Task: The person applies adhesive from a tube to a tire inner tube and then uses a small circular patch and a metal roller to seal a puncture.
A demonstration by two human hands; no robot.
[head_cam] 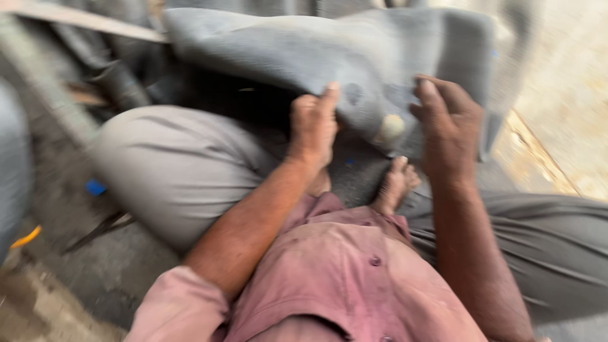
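A large grey rubber sheet point(329, 54), like a flattened inner tube, lies across my lap and over my feet. My left hand point(313, 120) grips its near edge, thumb pointing up. My right hand point(449, 123) presses down on the sheet's right part, fingers curled over it. A small pale round patch point(391, 128) sits on the sheet between my hands. My bare toes point(397, 182) show just below the sheet's edge. The picture is blurred by motion.
I sit on the ground in grey trousers point(171, 164) and a pink shirt point(335, 278). Dark rubber pieces point(114, 69) pile up at the left. A small blue object point(95, 187) and dark scissors-like tool point(98, 231) lie on the floor at left. Sandy ground point(563, 95) is at right.
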